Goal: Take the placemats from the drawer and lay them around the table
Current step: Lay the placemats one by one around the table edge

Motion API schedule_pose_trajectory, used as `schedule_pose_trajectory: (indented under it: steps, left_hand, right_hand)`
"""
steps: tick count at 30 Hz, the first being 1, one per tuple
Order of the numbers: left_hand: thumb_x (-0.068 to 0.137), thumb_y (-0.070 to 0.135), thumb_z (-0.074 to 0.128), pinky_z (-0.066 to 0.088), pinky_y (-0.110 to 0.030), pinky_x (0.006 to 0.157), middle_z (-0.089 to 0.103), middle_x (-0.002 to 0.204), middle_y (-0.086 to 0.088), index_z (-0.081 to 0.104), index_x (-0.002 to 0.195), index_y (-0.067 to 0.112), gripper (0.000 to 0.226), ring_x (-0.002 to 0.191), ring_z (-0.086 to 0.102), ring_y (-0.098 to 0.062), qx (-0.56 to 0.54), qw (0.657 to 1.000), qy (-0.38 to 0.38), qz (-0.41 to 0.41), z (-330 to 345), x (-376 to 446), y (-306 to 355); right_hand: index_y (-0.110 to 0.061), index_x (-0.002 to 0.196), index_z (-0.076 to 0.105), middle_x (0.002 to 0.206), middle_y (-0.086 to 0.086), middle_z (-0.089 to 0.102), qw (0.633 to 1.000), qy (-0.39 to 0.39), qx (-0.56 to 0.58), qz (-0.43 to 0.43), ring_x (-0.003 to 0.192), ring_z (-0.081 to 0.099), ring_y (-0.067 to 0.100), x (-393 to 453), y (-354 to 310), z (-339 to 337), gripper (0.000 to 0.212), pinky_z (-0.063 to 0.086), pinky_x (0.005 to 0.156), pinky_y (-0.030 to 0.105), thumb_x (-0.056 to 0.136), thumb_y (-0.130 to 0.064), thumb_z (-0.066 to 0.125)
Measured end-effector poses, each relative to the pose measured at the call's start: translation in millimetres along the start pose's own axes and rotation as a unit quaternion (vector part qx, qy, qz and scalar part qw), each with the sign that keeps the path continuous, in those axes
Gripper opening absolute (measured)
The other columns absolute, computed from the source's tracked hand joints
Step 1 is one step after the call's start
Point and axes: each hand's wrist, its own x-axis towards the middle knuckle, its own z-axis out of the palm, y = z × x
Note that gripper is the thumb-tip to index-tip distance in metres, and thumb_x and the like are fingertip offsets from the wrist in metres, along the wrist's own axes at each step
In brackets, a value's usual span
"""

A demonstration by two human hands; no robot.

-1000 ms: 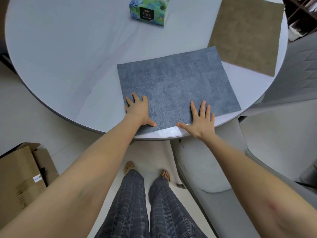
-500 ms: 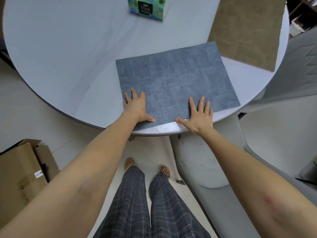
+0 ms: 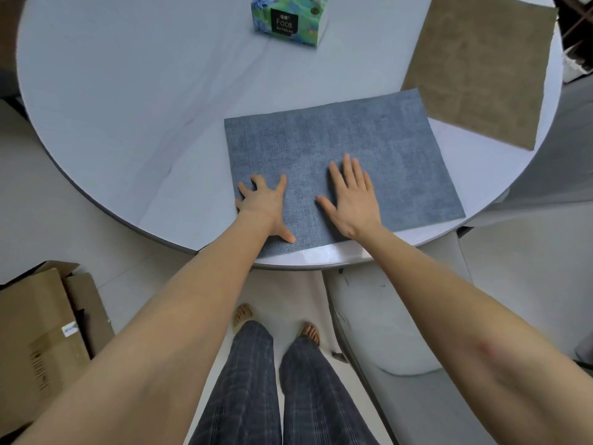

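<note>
A blue-grey placemat (image 3: 378, 146) lies flat near the front edge of the round white table (image 3: 128, 107). My left hand (image 3: 268, 205) rests flat on the mat's near left corner, fingers spread. Flat on the mat's near middle lies my right hand (image 3: 353, 197), fingers straight and close together. A brown placemat (image 3: 478, 65) lies on the table at the right, its near corner almost touching the blue mat's far right corner. No drawer is in view.
A green tissue box (image 3: 288, 19) stands at the table's far middle. A grey chair (image 3: 401, 332) is tucked under the table on my right. Cardboard boxes (image 3: 38, 342) sit on the floor at the left. My legs and feet are below the table's edge.
My right hand has slid left and forward from the mat's near edge onto its middle. The left hand stays on the near left corner.
</note>
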Motion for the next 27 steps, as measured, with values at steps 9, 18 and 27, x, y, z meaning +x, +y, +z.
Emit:
schedule_pose_trajectory:
  steps: [9,18,27]
  left_hand:
    - [0.097,0.054,0.036,0.016,-0.054,0.115,0.004,0.156,-0.031,0.022,0.150,0.003,0.075,0.144,0.004,-0.049,-0.034,0.996,0.029,-0.074,-23,22,49]
    - [0.096,0.063,0.018,-0.010,-0.071,0.107,-0.029,0.158,-0.001,-0.015,0.151,0.034,0.071,0.144,-0.025,-0.036,0.029,0.989,0.110,0.097,27,49,110]
    - [0.091,0.067,0.034,0.010,-0.072,0.109,-0.017,0.161,-0.005,-0.005,0.153,0.031,0.082,0.146,-0.011,-0.041,0.056,0.993,0.058,0.081,-1,44,117]
  right_hand:
    - [-0.028,0.152,0.001,0.161,0.001,-0.005,0.999,0.027,-0.032,0.006,0.148,-0.006,0.020,7,54,16,0.063,-0.006,0.120,0.037,0.099,-0.054,0.021]
    - [-0.026,0.153,0.006,0.161,0.002,0.000,0.997,0.044,-0.026,0.052,0.149,-0.002,0.021,-28,112,11,0.063,-0.004,0.120,0.037,0.098,-0.054,0.021]
    - [-0.018,0.153,0.003,0.161,0.005,-0.003,0.987,0.055,0.033,0.147,0.149,-0.004,0.019,-59,154,0,0.063,-0.003,0.121,0.034,0.101,-0.046,0.026]
